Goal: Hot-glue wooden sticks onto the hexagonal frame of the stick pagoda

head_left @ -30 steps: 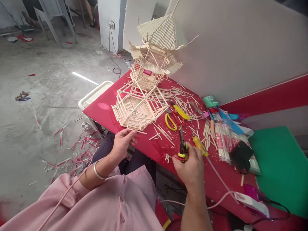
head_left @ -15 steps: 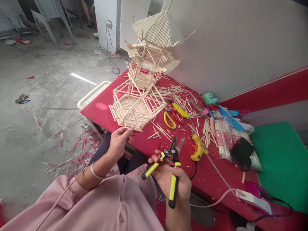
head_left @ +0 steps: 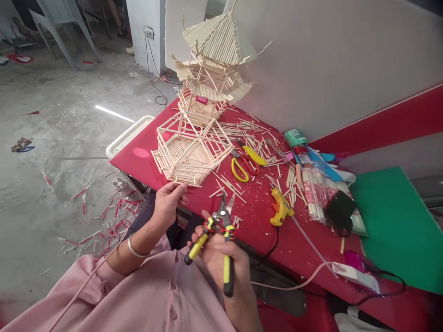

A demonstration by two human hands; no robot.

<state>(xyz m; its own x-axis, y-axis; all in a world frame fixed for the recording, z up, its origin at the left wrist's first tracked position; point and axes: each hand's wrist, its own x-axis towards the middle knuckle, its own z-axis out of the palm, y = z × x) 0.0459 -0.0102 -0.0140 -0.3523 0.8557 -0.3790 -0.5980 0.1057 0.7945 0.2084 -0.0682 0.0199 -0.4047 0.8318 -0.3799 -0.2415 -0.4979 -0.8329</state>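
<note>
My left hand (head_left: 169, 205) pinches a thin wooden stick (head_left: 194, 185) at the near edge of the hexagonal stick base (head_left: 188, 159). Whether that stick is fixed to the base, I cannot tell. In my right hand (head_left: 221, 260) lie wire strippers (head_left: 221, 214) with yellow and black handles, their jaws apart and pointing away from me. Behind the base rises a pagoda model (head_left: 218, 50) with tiered stick roofs. Small cut stick pieces (head_left: 236, 221) lie just right of the strippers' jaws.
The red tabletop (head_left: 256, 251) carries scissors (head_left: 240, 168), a yellow utility knife (head_left: 254, 155), a yellow glue gun (head_left: 281, 207) with its cord, and many loose sticks (head_left: 258, 133). Bagged sticks (head_left: 314, 193) and a green board (head_left: 398, 226) are at right. Wrappers (head_left: 104, 230) litter the floor.
My right hand has moved left with the wire strippers, closer to my left hand, uncovering small stick pieces. My left hand keeps its pinch. The whole view has shifted slightly.
</note>
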